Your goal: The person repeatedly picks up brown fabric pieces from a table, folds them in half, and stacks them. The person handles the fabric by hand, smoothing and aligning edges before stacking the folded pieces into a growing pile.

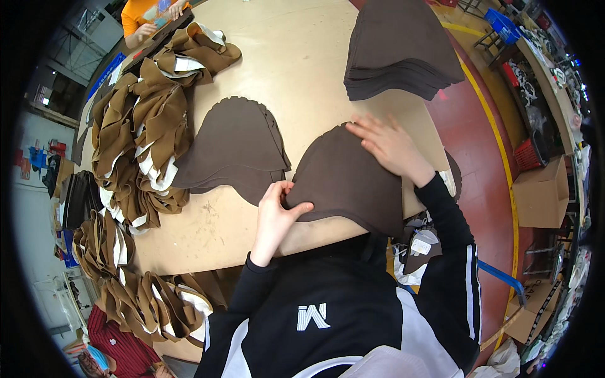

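Observation:
A dark brown bell-shaped cut fabric piece [350, 179] lies in front of me, its curved lower edge hanging past the table's front edge. My left hand [277, 211] grips its left corner, thumb on top and the other fingers curled at the edge. On the upper right of the piece, my right hand [384, 143] rests flat with fingers spread, holding nothing. Just left of it lies a small stack of matching brown pieces [236, 145], slightly fanned at the right side. Whether one layer or several lie under my hands, I cannot tell.
A tall stack of dark brown pieces [403, 50] stands at the table's far right. Heaped brown and white strips [148, 120] cover the left side of the tan table [290, 50]. A person in orange [151, 16] works at the far left; another in striped red [120, 343] is lower left.

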`<act>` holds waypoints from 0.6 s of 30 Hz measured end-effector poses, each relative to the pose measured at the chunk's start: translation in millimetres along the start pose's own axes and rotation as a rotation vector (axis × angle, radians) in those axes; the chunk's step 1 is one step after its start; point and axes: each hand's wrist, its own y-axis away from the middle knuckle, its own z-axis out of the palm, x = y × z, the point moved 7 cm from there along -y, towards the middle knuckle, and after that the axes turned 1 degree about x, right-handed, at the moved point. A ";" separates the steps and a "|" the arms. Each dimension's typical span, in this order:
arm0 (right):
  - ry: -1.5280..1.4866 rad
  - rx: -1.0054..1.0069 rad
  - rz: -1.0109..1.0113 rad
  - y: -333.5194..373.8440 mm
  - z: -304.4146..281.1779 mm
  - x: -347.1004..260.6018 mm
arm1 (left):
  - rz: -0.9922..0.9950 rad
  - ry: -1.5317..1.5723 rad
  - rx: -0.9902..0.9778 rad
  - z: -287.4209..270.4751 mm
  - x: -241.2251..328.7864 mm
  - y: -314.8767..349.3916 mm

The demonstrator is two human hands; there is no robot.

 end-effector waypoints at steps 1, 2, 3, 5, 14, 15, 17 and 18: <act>0.039 -0.002 0.058 -1.0 -1.9 10.6 | -0.032 0.040 0.012 -0.8 -4.7 -4.2; 0.143 0.047 0.074 -3.4 -9.7 14.3 | -0.043 0.024 0.014 -3.7 -5.4 -9.6; 0.178 0.087 0.065 -1.5 -15.1 11.1 | -0.052 0.009 0.016 -7.4 -5.5 -16.0; 0.246 0.166 0.037 10.1 -31.5 -5.9 | -0.077 -0.022 0.026 -16.9 -7.7 -26.3; -0.195 -0.096 -0.279 71.9 1.4 -97.9 | 0.009 -0.236 0.748 -184.0 -80.6 -34.7; -0.152 -0.080 -0.249 68.2 1.3 -89.5 | 0.178 -0.496 0.808 -184.4 -61.1 -31.8; -0.080 -0.043 -0.207 45.6 1.2 -65.4 | 0.116 -0.323 0.790 -170.5 -60.2 -25.5; -0.123 -0.057 -0.160 33.5 1.5 -52.6 | 0.088 -0.119 0.718 -155.1 -59.9 -24.8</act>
